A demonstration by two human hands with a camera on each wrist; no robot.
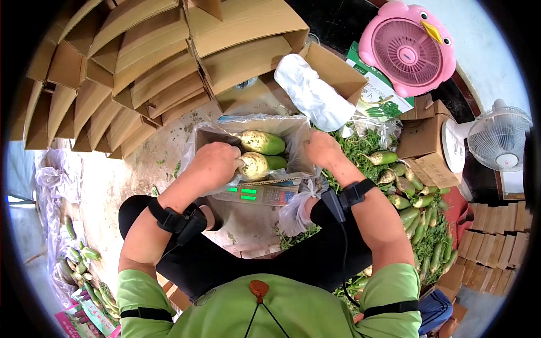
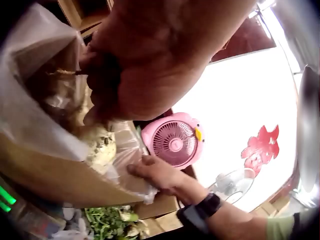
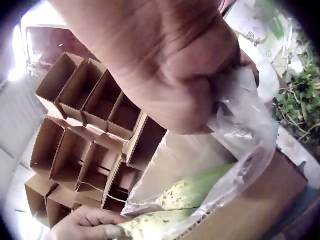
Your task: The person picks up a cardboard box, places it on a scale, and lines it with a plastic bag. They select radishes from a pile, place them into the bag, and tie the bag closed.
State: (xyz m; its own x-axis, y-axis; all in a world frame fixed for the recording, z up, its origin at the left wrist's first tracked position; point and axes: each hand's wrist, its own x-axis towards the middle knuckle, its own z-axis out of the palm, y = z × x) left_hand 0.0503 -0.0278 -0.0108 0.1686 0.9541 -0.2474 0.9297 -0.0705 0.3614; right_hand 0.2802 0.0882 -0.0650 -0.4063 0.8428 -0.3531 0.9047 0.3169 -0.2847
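Note:
Two green-and-white radishes lie side by side in a cardboard box (image 3: 270,200) lined with a clear plastic bag (image 3: 245,135). My left hand (image 1: 214,164) pinches the pale root end of the nearer radish (image 1: 256,165), thumb and fingers around its tip. The farther radish (image 1: 264,142) lies just beyond it, its thin root pointing left. At the box's right side, my right hand (image 1: 323,150) grips the bag's edge with curled fingers. Beneath the box is a digital scale (image 1: 253,195) with lit green digits.
Open cardboard boxes (image 1: 129,62) stand stacked at the upper left. A white plastic bundle (image 1: 315,93) leans on another box behind. Radishes and leafy greens (image 1: 428,225) are heaped on the right, near a pink fan (image 1: 407,55) and a white fan (image 1: 500,138). More vegetables (image 1: 81,262) lie at left.

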